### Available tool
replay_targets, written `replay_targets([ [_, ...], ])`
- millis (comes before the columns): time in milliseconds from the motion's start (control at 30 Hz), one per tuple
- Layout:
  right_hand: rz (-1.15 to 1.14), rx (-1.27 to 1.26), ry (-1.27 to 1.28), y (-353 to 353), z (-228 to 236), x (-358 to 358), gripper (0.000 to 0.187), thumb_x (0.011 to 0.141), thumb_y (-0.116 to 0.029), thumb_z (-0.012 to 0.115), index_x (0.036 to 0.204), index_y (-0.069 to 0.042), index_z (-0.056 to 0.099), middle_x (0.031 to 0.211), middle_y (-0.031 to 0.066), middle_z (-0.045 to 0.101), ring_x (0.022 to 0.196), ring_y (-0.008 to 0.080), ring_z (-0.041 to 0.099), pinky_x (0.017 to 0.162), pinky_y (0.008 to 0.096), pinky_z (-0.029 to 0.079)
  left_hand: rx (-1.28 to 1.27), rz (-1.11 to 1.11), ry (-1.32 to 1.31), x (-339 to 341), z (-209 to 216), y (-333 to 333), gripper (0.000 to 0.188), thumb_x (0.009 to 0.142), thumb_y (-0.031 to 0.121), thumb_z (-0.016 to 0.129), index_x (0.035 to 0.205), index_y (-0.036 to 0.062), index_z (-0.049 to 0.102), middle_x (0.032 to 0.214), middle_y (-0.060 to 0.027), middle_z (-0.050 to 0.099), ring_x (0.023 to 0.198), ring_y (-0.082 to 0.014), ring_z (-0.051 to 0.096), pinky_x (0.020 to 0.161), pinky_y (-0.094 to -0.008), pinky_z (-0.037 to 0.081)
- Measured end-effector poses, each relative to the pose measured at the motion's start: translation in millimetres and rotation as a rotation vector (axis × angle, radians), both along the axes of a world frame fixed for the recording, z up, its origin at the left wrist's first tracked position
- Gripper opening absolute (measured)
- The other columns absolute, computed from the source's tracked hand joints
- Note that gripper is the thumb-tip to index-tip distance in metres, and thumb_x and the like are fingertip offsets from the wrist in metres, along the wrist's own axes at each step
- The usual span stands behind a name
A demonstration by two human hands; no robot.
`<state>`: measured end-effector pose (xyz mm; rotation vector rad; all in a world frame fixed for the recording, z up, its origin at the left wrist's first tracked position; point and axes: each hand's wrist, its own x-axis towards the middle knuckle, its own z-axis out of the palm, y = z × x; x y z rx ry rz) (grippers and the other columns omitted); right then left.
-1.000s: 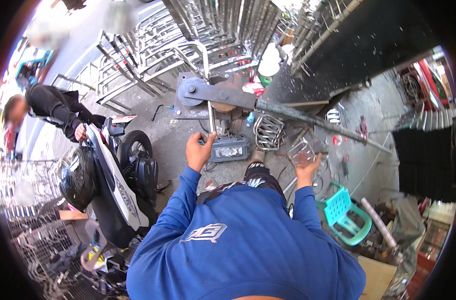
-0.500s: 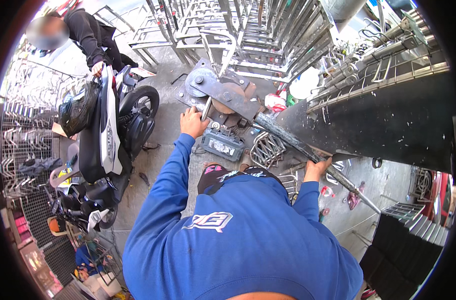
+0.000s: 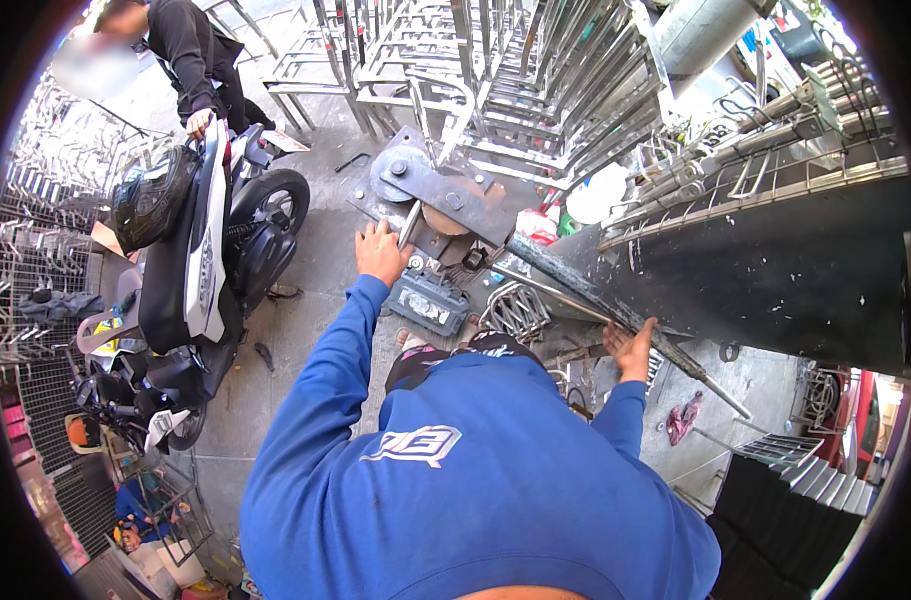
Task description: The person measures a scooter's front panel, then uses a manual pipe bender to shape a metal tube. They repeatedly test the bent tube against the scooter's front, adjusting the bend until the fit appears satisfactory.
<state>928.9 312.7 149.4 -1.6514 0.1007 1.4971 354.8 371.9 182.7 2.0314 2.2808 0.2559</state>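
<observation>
At the bench-like metal bender (image 3: 440, 195), my left hand (image 3: 380, 252) closes its thumb and fingers about the near end of a short shiny metal rod (image 3: 410, 225), which sticks out beside the round grey die (image 3: 400, 172). A long worn lever bar (image 3: 575, 275) runs from the bender toward the lower right. My right hand (image 3: 630, 352) lies against the lever's near side, palm turned up and fingers spread. A thin metal rod (image 3: 547, 288) shows along the lever's near edge; its far part is hidden.
Below the bender sits a grey case (image 3: 430, 303), beside bent wire pieces (image 3: 517, 312). A motorcycle (image 3: 190, 250) stands at left, with a person (image 3: 190, 60) holding its rear. Stacked metal frames (image 3: 495, 80) fill the back; a black panel (image 3: 765, 270) borders the right.
My right hand has loosened from its closed hold on the lever, its palm turning up and fingers spreading. My left hand stays at the short rod. The person by the motorcycle has straightened slightly.
</observation>
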Motion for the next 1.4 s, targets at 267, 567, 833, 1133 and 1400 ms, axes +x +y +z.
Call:
replay_targets([
  [267,0.922,-0.509,-0.944,48.3,96.7,-36.4,0.082,0.099,-0.068,0.046,0.074,0.007,0.070,0.058,0.0182,0.066,0.070,0.0325,0.073,0.069,0.0476,0.055,-0.003,-0.012,0.024,0.5,3.1,0.5,0.033,0.077,0.039,0.076,0.085,0.0065,0.077,0.112,-0.0087,0.063,0.111,-0.0293,0.056,0.093,-0.0488,0.043],
  [567,1.058,0.962,-0.770,289.5,109.7,-355.8,0.057,0.085,-0.045,0.074,0.117,0.002,0.069,0.105,0.0229,0.072,0.098,0.0359,0.070,0.087,0.0409,0.054,-0.020,0.051,0.023,10.9,2.6,-2.3,0.036,0.077,0.039,0.078,0.090,0.0056,0.078,0.126,-0.0110,0.064,0.118,-0.0315,0.054,0.101,-0.0533,0.041],
  [833,1.212,1.029,-1.073,414.8,101.7,-523.5,0.056,0.083,-0.036,0.075,0.118,0.007,0.064,0.109,0.0301,0.069,0.104,0.0419,0.068,0.091,0.0454,0.054,-0.006,0.086,0.018,16.1,10.2,-2.2,0.031,0.072,0.036,0.082,0.081,0.0073,0.075,0.112,-0.0081,0.062,0.113,-0.0306,0.055,0.098,-0.0524,0.043],
  [1133,0.787,0.922,-0.864,381.5,87.8,-534.6,0.027,0.076,-0.020,0.076,0.091,0.001,0.069,0.094,0.0208,0.074,0.093,0.0352,0.072,0.087,0.0407,0.054,0.032,0.040,-0.050,11.0,3.5,-2.4,0.030,0.073,0.034,0.081,0.081,0.0061,0.075,0.109,-0.0080,0.062,0.111,-0.0302,0.055,0.097,-0.0538,0.043],
  [1400,0.392,1.191,-0.430,349.2,83.6,-540.9,0.017,0.076,-0.011,0.068,0.067,-0.002,0.056,0.055,0.0046,0.052,0.056,0.0097,0.043,0.053,0.0320,0.037,-0.040,-0.030,-0.070,1.2,-0.8,4.1,0.032,0.076,0.036,0.078,0.081,0.0055,0.074,0.105,-0.0065,0.062,0.109,-0.0277,0.057,0.091,-0.0507,0.044],
])
